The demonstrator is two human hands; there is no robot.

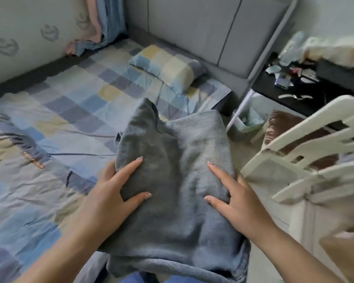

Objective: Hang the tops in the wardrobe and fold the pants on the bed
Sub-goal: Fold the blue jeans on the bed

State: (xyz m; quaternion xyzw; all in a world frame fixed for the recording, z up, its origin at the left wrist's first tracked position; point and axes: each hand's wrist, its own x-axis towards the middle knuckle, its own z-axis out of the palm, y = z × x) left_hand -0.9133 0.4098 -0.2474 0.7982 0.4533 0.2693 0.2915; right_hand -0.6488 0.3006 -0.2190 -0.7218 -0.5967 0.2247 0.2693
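A pair of grey-blue denim pants [172, 193], folded into a thick wad, is held in front of me over the right edge of the bed [55, 119]. My left hand [114, 188] grips the wad's left side, thumb and forefinger on top, the other fingers tucked underneath. On the right side, my right hand [231, 193] grips the same way, thumb and forefinger spread on the cloth. A loose corner of the pants sticks up at the far end.
A checked pillow [168, 66] lies against the grey padded headboard [213, 27]. A dark bedside table [298, 86] with small clutter stands at the right. A white chair back [307, 152] juts in close to my right hand. Pink and blue cloth [96, 29] hangs at the back left.
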